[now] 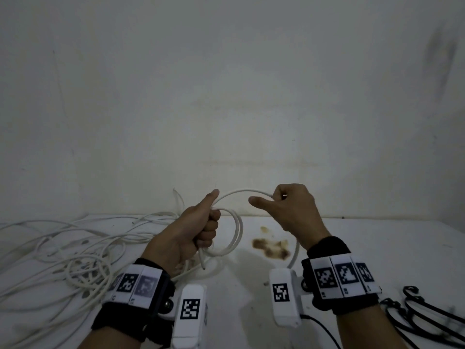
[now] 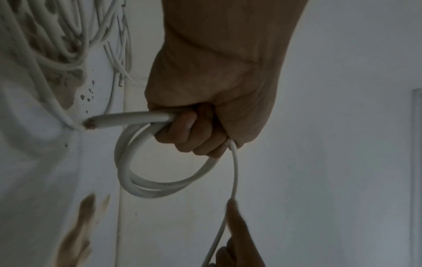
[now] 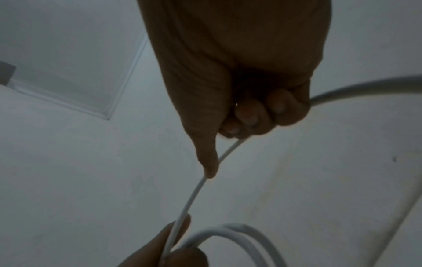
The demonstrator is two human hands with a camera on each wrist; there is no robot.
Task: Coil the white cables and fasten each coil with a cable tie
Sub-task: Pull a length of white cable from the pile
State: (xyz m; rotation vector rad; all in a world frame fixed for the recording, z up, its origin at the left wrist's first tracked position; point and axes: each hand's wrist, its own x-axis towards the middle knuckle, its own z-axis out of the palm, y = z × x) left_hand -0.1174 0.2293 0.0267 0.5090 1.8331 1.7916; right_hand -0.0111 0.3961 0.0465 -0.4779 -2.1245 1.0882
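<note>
My left hand (image 1: 201,227) grips a small coil of white cable (image 1: 235,238) above the table, thumb pointing up; the loops hang to its right and the cut end (image 1: 203,267) sticks out below the fist. In the left wrist view the coil (image 2: 141,182) hangs under my curled fingers (image 2: 194,133), with its bare copper tip (image 2: 87,124) pointing left. From the fist the cable arcs up and over to my right hand (image 1: 286,205), which holds it in curled fingers, thumb stretched left. In the right wrist view the cable (image 3: 194,191) runs from those fingers (image 3: 262,115) down to my left thumb (image 3: 175,229).
A loose tangle of white cables (image 1: 63,255) sprawls over the left of the white table (image 1: 377,248). Black cable ties (image 1: 422,313) lie at the right near edge. A brown stain (image 1: 270,246) marks the middle. A pale wall (image 1: 226,96) stands close behind.
</note>
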